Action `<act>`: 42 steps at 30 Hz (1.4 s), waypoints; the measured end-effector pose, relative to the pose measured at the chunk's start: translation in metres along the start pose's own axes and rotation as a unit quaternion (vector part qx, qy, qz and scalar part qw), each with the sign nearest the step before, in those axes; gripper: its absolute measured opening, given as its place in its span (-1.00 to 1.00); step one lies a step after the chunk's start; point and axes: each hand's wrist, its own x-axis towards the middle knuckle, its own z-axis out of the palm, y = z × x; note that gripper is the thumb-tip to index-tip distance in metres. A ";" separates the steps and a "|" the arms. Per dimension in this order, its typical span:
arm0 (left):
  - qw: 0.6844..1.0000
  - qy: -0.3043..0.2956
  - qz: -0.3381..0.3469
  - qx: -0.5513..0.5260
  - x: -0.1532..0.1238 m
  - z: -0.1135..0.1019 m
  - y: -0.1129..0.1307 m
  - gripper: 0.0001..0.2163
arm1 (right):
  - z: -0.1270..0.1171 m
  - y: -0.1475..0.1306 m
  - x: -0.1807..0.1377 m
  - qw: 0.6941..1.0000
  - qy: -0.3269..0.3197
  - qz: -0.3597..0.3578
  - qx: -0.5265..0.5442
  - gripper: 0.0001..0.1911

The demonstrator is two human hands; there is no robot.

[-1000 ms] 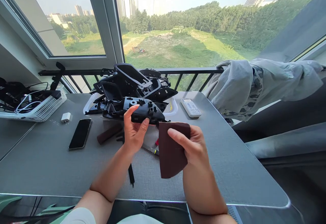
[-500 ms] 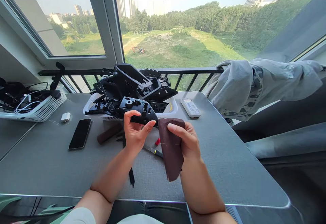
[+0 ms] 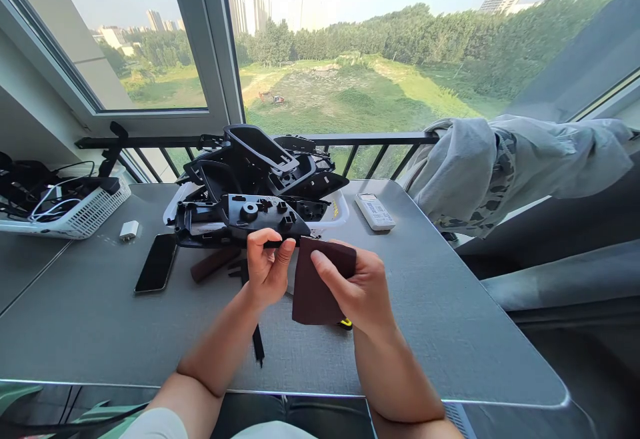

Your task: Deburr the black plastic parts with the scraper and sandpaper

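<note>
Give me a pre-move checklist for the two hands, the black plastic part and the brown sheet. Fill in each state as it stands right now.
1. Left hand grips the black plastic part at its near edge, between thumb and fingers: ok.
2. Right hand holds the brown sheet, thumb on its face: ok.
3. Sheet meets the part's near right end: cannot tell, they sit close but contact is not clear.
4. Part is lifted off the table: ok for the held end; the far left end, cannot tell.
5. Phone lies apart from the held part: not ok, the part's left end overhangs its top edge.
6. Remote is apart from both hands: ok.
</note>
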 end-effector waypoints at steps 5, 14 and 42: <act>0.998 -0.026 0.044 0.026 -0.002 -0.002 -0.004 -0.84 | -0.003 0.003 0.001 0.999 0.007 -0.022 -0.025 -0.66; 0.997 -0.022 0.052 0.044 -0.001 -0.003 -0.005 -0.85 | -0.003 0.001 0.001 1.000 0.012 -0.009 -0.005 -0.67; 0.933 -0.067 -0.304 -0.182 0.009 0.008 0.013 -0.63 | 0.007 -0.001 0.026 0.896 -0.021 0.251 0.366 -0.80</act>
